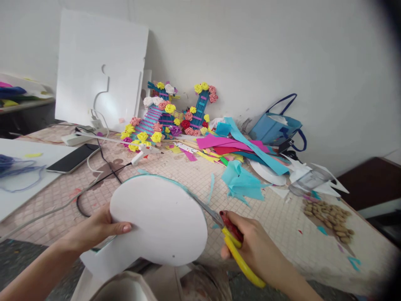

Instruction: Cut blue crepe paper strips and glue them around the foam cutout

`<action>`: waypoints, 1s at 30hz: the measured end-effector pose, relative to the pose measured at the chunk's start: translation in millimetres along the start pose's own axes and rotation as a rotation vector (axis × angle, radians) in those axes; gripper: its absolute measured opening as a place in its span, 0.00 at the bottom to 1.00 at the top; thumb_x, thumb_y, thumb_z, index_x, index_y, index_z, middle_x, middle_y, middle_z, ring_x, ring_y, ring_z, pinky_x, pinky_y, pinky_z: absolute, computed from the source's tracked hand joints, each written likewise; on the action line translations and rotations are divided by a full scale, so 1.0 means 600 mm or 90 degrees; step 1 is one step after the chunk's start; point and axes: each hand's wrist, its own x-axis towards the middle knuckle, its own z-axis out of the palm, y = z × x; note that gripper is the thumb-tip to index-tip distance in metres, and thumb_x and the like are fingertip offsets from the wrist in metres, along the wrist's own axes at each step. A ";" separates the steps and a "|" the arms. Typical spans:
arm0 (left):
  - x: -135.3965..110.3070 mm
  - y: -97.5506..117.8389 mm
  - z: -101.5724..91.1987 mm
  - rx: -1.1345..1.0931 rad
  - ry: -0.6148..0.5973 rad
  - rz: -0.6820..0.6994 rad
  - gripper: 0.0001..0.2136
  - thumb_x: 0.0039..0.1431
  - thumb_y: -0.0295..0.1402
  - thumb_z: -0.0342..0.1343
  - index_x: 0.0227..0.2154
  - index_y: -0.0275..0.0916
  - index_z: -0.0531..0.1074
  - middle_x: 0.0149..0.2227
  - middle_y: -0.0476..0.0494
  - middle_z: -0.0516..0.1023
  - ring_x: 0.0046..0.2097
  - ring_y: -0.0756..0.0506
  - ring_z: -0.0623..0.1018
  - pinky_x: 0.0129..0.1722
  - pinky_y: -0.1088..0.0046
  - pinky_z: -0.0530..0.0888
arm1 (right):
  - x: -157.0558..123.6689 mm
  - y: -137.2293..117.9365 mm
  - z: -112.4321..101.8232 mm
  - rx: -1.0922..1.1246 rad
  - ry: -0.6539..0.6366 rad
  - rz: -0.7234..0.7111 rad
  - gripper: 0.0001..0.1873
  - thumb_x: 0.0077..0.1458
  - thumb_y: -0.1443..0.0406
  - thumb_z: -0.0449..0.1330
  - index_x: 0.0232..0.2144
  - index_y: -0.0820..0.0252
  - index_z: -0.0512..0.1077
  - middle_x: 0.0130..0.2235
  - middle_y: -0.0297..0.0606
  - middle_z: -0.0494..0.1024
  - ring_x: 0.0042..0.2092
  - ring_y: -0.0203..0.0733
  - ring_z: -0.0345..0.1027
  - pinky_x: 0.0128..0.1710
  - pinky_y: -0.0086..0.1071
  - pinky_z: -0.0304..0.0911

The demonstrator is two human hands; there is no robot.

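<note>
My left hand [97, 228] grips the left edge of a white foam cut-out [159, 219] with a rounded top and a teal rim, thumb on top. My right hand [250, 246] is closed round the yellow-and-red handles of a pair of scissors [230, 238]. The scissor blades [205, 208] lie against the right upper edge of the cut-out, along the teal rim. Both hands hover over the near edge of the patterned table [282, 217].
Behind lie crumpled teal paper [241, 182], pink and blue paper strips [238, 144], two flower-covered blue shapes [163, 117], a glue gun [142, 152], a phone [73, 158], cables, a white foam board [100, 71], a blue bag [275, 127] and a heap of nuts [328, 217].
</note>
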 end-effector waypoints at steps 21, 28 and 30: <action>-0.001 -0.013 0.002 0.012 0.013 -0.034 0.32 0.36 0.42 0.71 0.46 0.36 0.68 0.38 0.42 0.82 0.44 0.35 0.79 0.36 0.66 0.80 | -0.005 -0.002 -0.005 0.003 -0.047 0.023 0.05 0.52 0.68 0.55 0.30 0.55 0.60 0.25 0.27 0.76 0.25 0.32 0.67 0.25 0.24 0.55; 0.002 -0.018 0.000 0.009 -0.009 -0.027 0.34 0.38 0.43 0.70 0.48 0.37 0.65 0.42 0.41 0.81 0.45 0.36 0.79 0.36 0.67 0.80 | -0.004 -0.008 -0.003 0.039 -0.083 0.026 0.04 0.52 0.69 0.54 0.29 0.55 0.61 0.25 0.27 0.75 0.25 0.32 0.69 0.23 0.23 0.55; 0.002 -0.018 -0.001 0.007 -0.013 -0.023 0.34 0.39 0.43 0.70 0.49 0.37 0.64 0.42 0.41 0.81 0.45 0.36 0.79 0.36 0.68 0.80 | -0.004 -0.010 -0.003 0.038 -0.087 0.024 0.05 0.51 0.70 0.53 0.29 0.55 0.61 0.25 0.26 0.75 0.26 0.32 0.69 0.23 0.23 0.55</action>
